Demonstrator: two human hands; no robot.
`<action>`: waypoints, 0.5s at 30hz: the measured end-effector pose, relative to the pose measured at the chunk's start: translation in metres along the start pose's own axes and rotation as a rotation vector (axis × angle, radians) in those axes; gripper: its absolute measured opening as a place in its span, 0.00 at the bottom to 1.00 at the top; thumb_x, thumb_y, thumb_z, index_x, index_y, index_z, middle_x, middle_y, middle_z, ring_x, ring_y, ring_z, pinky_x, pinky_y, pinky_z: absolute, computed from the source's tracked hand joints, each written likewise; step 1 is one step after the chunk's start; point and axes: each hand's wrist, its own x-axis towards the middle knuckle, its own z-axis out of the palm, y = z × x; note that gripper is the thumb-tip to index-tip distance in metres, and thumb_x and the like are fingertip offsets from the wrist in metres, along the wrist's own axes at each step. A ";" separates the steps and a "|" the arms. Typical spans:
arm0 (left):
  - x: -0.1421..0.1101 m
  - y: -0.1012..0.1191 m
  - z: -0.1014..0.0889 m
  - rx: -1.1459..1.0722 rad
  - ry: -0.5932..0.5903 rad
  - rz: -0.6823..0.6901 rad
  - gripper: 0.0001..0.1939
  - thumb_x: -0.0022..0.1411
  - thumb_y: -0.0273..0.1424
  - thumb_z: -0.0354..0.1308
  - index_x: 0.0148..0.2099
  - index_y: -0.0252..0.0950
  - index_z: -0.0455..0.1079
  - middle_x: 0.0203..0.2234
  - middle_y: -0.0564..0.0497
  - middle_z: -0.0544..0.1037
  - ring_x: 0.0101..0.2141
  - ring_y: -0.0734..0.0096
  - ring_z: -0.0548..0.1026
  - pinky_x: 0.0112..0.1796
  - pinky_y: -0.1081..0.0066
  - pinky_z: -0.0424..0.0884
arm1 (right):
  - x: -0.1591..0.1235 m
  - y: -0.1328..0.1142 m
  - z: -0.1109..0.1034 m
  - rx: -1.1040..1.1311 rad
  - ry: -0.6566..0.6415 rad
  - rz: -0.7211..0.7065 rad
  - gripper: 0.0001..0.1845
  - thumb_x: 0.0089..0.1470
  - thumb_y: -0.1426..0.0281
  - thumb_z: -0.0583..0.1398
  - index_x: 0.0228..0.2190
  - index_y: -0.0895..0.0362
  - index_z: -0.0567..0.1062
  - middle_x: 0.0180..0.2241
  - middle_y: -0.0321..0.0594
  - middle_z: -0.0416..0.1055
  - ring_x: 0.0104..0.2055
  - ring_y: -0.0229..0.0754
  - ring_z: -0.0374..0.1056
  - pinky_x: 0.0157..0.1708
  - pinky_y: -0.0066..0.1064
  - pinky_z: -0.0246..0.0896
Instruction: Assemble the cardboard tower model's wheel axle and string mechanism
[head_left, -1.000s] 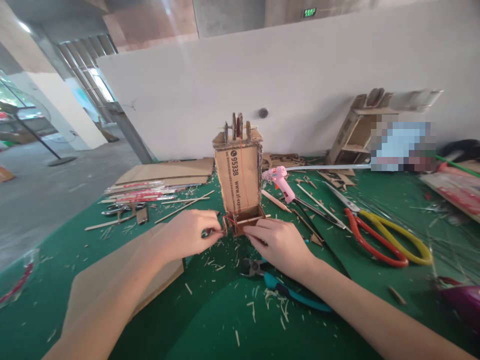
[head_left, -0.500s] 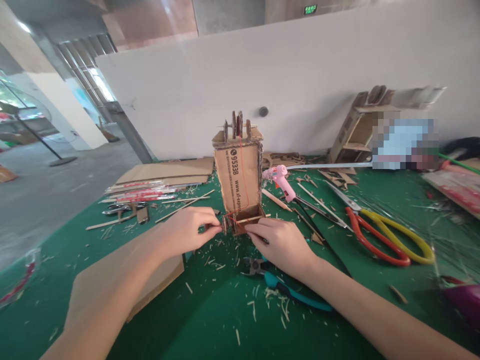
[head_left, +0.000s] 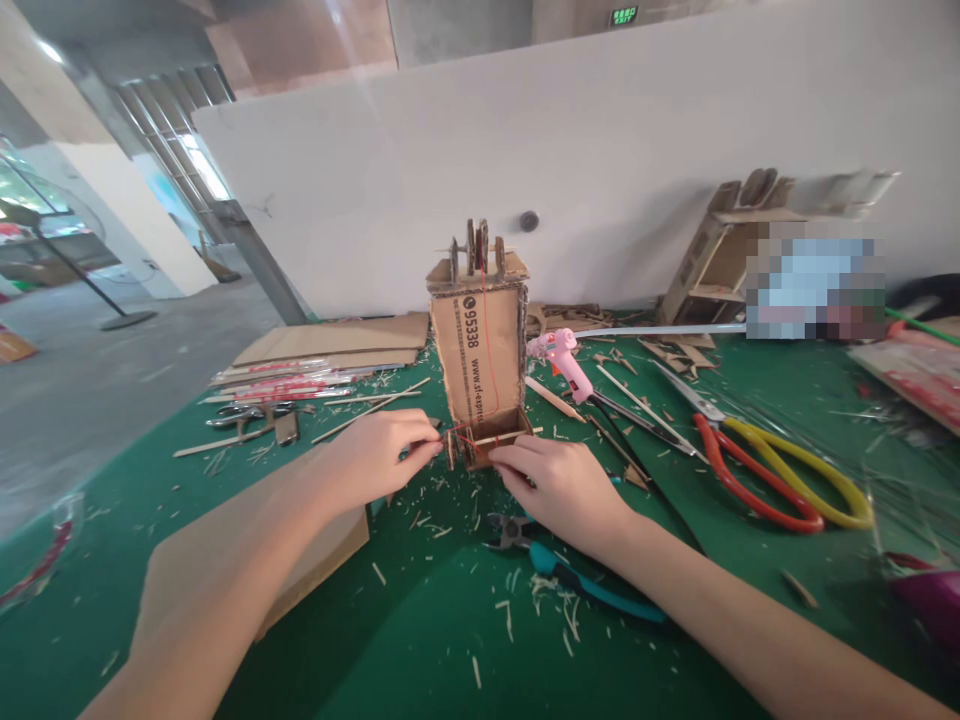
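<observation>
A cardboard tower model stands upright on the table, with cardboard wheels on a stick at its top. Red thread runs down its front to the small open cardboard box at the base, where a thin wooden stick crosses. At the box's left side, my left hand pinches the red thread beside a small cardboard disc. My right hand has its fingertips closed on the front right of the box; the exact grip is partly hidden.
Diagonal cutters lie below my right hand. To the right are a pink glue gun and large scissors. A cardboard sheet sits under my left forearm. Wood scraps litter the green table.
My left fingertips have shifted slightly up from the disc, with the thumb and finger now closer together on the red thread. My right hand stays at the box.
</observation>
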 end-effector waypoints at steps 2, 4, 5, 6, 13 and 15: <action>0.000 -0.001 0.001 0.017 0.003 0.000 0.13 0.67 0.32 0.46 0.34 0.37 0.69 0.33 0.52 0.73 0.33 0.71 0.70 0.34 0.70 0.64 | 0.000 0.000 0.000 0.007 -0.011 -0.008 0.11 0.58 0.72 0.53 0.37 0.52 0.76 0.33 0.34 0.74 0.34 0.37 0.70 0.29 0.27 0.58; -0.001 -0.001 0.002 0.034 0.007 -0.003 0.13 0.67 0.32 0.45 0.35 0.38 0.69 0.33 0.52 0.73 0.33 0.70 0.71 0.34 0.70 0.64 | 0.000 0.000 -0.001 0.015 -0.019 -0.019 0.11 0.59 0.72 0.53 0.36 0.52 0.75 0.33 0.33 0.74 0.34 0.37 0.70 0.30 0.27 0.58; -0.001 -0.002 0.002 0.040 0.013 -0.003 0.12 0.67 0.33 0.45 0.36 0.38 0.69 0.34 0.52 0.73 0.34 0.70 0.71 0.34 0.69 0.64 | 0.000 0.000 -0.001 0.018 -0.020 -0.024 0.11 0.59 0.72 0.53 0.36 0.52 0.75 0.32 0.33 0.74 0.33 0.37 0.70 0.29 0.27 0.58; -0.001 -0.002 0.003 0.042 0.022 -0.005 0.12 0.67 0.33 0.46 0.37 0.38 0.69 0.35 0.51 0.74 0.34 0.70 0.71 0.34 0.69 0.64 | 0.000 0.000 -0.001 0.020 -0.019 -0.028 0.11 0.59 0.72 0.53 0.36 0.52 0.75 0.32 0.34 0.74 0.33 0.37 0.70 0.29 0.27 0.58; -0.001 -0.002 0.006 0.041 0.077 -0.063 0.05 0.63 0.31 0.49 0.38 0.39 0.66 0.32 0.54 0.73 0.31 0.72 0.71 0.33 0.71 0.65 | -0.001 0.000 -0.001 0.035 -0.004 -0.044 0.12 0.59 0.72 0.52 0.37 0.54 0.76 0.31 0.37 0.74 0.32 0.36 0.70 0.30 0.26 0.58; -0.001 -0.002 0.007 0.047 0.077 -0.046 0.04 0.63 0.30 0.49 0.37 0.39 0.65 0.32 0.54 0.73 0.31 0.73 0.70 0.33 0.71 0.65 | -0.001 -0.001 -0.001 0.043 -0.011 -0.050 0.12 0.59 0.73 0.51 0.37 0.55 0.75 0.32 0.38 0.74 0.32 0.36 0.69 0.30 0.26 0.58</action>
